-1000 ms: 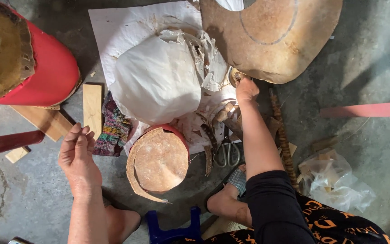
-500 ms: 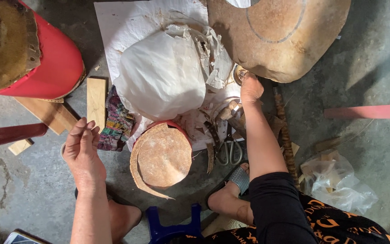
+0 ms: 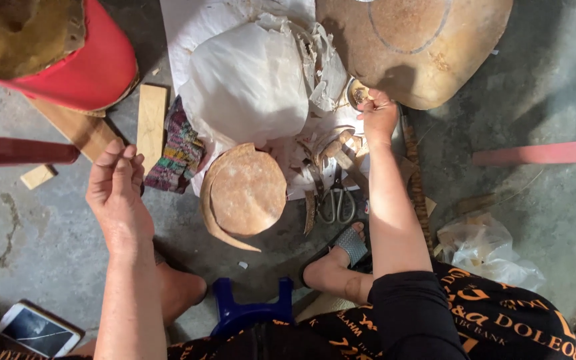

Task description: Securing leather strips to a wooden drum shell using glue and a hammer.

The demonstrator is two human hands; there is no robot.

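Right hand was stretched forward, arm straight out, fingers dipped together at a small round tin tucked against the edge of the big brown hide. Whether they pinched anything from it, I couldn't tell. Left hand hung in the air over the concrete floor, empty, fingers loosely closed together and pointing away, wrist relaxed. Between the two arms lay the round leather disc with a curved offcut strip hugging its left edge, set close in front of the blue stool, likely for easy reach. Just right of the disc sat scissors. Further out: a white plastic sheet, wooden blocks, a red drum, and a phone at bottom left.
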